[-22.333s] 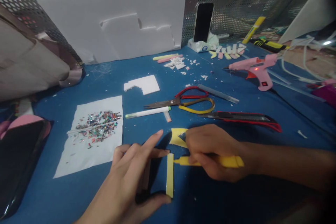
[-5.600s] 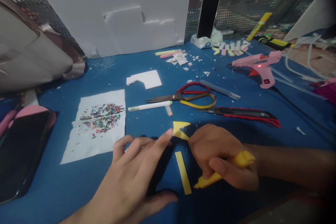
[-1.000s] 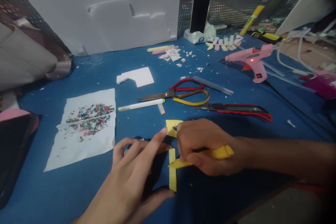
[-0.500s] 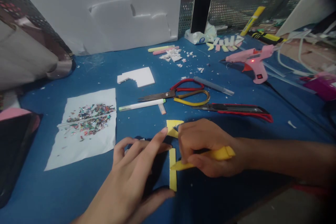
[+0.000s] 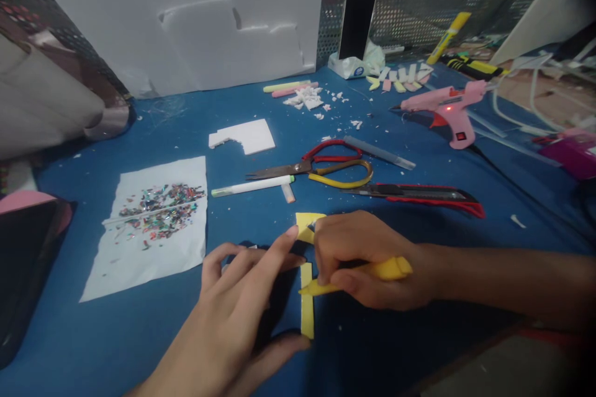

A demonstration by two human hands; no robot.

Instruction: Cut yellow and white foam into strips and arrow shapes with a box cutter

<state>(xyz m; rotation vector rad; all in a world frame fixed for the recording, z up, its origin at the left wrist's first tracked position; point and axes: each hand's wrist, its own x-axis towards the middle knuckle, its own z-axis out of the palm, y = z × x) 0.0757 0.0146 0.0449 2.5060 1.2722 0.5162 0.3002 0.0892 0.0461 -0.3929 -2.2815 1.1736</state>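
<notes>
A yellow marker (image 5: 372,272) slants in my right hand (image 5: 372,254), its fingers closed round it. Its tip reaches across a narrow yellow strip (image 5: 307,316) lying on the blue tabletop. My left hand (image 5: 237,310) steadies that strip, with the thumb at the near end and a fingertip at the far end. Its index finger touches a small yellow piece (image 5: 305,223) with a notch, partly covered by my right knuckles. Under my left fingers a pale bit shows, mostly hidden.
Beyond my hands lie scissors (image 5: 284,170), a white pen (image 5: 254,185) and a red utility knife (image 5: 433,193). A pink glue gun (image 5: 444,102) with a lit red light stands right. Paper (image 5: 102,273) with glittery flakes lies left. A phone (image 5: 358,18) leans at the back.
The marker tip has moved slightly up and left along the strip, toward its far end. My right hand shifted a little with it. My left hand stays in place.
</notes>
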